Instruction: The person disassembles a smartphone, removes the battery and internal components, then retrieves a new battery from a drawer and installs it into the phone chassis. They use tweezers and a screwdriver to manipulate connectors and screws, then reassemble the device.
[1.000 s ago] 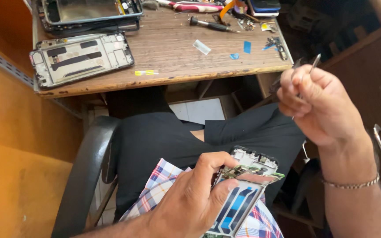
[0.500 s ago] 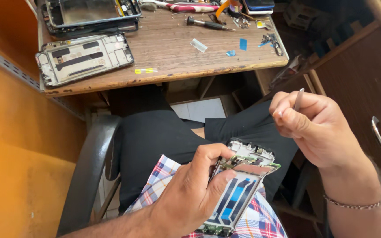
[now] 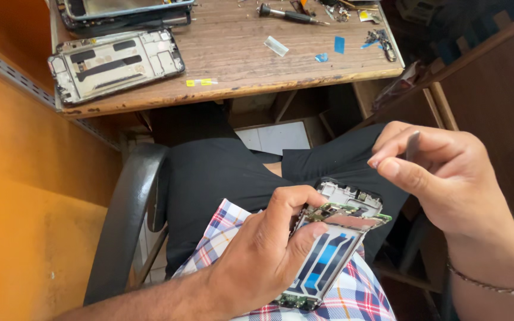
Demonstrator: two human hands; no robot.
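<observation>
Your left hand (image 3: 263, 255) grips the opened phone (image 3: 328, 249) over your lap, thumb pressed near its top edge. Your right hand (image 3: 441, 178) pinches tweezers (image 3: 413, 145) just beside it. You seem mid-disassembly; the next move likely calls for a steady tip lowered onto the board.

only one view is given: a head-worn cam, aimed steeply down & slightly fwd over the wearer's lap. the hands are seen very close, filling the lower half: left hand (image 3: 269, 255) at bottom centre, right hand (image 3: 447, 178) at the right edge. further off, the wooden desk (image 3: 239, 71) is cut by the top edge of the frame, w/ its near edge facing the cam. an orange wall (image 3: 25, 196) is caught along the left. no 2nd view is supplied, so nothing is shared.
</observation>
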